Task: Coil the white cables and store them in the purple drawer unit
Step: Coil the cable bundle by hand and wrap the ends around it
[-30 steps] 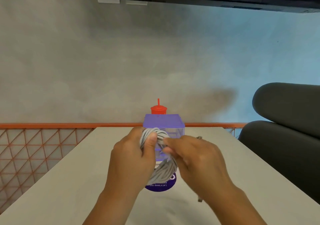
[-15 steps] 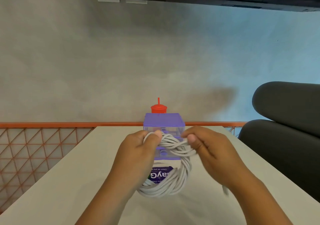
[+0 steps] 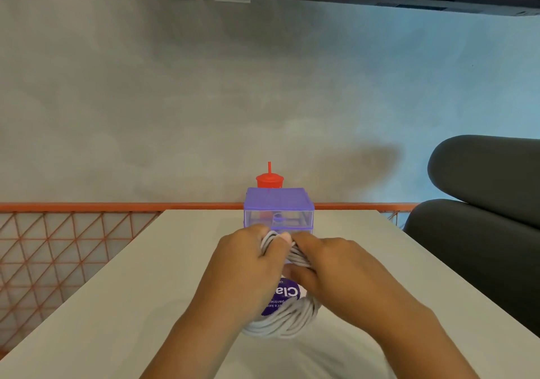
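Only one view to go on here, the head cam, so here goes.

Both hands are up over the table (image 3: 117, 305) with the white cable (image 3: 280, 323) bunched between them. The left hand (image 3: 242, 264) is curled round the top of the bundle, gripping it. The right hand (image 3: 330, 264) pinches the same strands just beside it, thumb underneath. The cable hangs below the hands as a fat loop of many turns, so I'd say the coiling on this one is basically done, or down to tucking in the tail end (I can't see a loose end anywhere, it may be hidden under the hands).

The purple drawer unit (image 3: 279, 203) sits right behind the hands on the table. Its top drawer looks closed, and the lower ones are blocked by the knuckles, so I can't tell about those. Nothing white shows through the clear front of that top drawer, as far as I can make out.

So my read is that storage hasn't happened yet: a drawer has to be opened, the coil dropped in, then the drawer shut. The task says cables, plural, but I only spot this one.

Other stuff: a red cup (image 3: 269, 180) behind the unit, a purple round label (image 3: 285, 296) showing through the loop, an orange mesh railing (image 3: 58, 250) and a dark chair (image 3: 482, 188).
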